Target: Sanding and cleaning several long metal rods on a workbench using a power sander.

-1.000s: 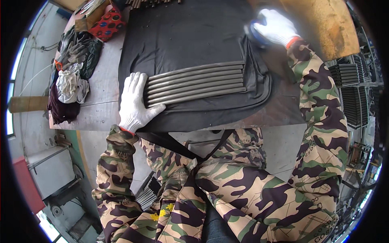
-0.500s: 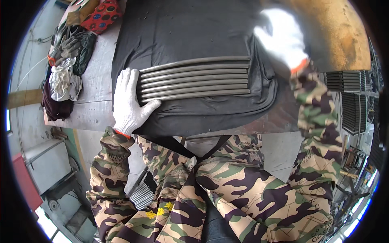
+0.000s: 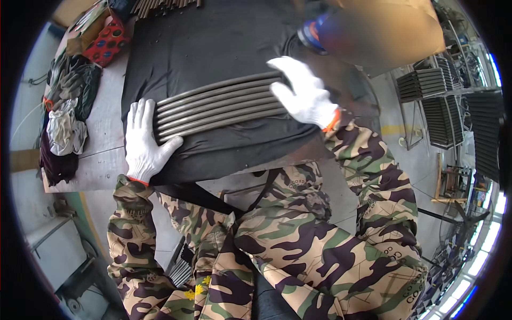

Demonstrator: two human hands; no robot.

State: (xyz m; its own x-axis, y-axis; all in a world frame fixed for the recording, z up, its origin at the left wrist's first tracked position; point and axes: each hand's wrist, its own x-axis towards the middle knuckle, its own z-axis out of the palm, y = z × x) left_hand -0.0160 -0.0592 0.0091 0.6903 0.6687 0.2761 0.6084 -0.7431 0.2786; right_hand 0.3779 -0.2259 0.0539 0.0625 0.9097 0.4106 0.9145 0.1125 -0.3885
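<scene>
The row of dull grey metal rods (image 3: 218, 101) lies side by side on a black cloth (image 3: 213, 42), with the left grip (image 3: 145, 141) at one end and the right grip (image 3: 306, 96) at the other. Half a second ago the right one was a blur beyond the rods; now it has come to their right ends, thumb and fingers wide apart, partly hiding them. I cannot tell whether it touches them. The left, also white-gloved, stays at the left ends, palm flat and thumb spread wide.

The rods look slim, smooth and closely matched in length, their left ends nearly in line. A broad stretch of wrinkled cloth separates them from a bundle of rods (image 3: 165, 6) at the far side. Beyond the right grip sits a blue round object (image 3: 314, 36), partly blurred. The near edge of the surface (image 3: 104, 154) runs just below the left wrist; on its left, a strip separates the cloth from a heap of fabric (image 3: 66, 122).
</scene>
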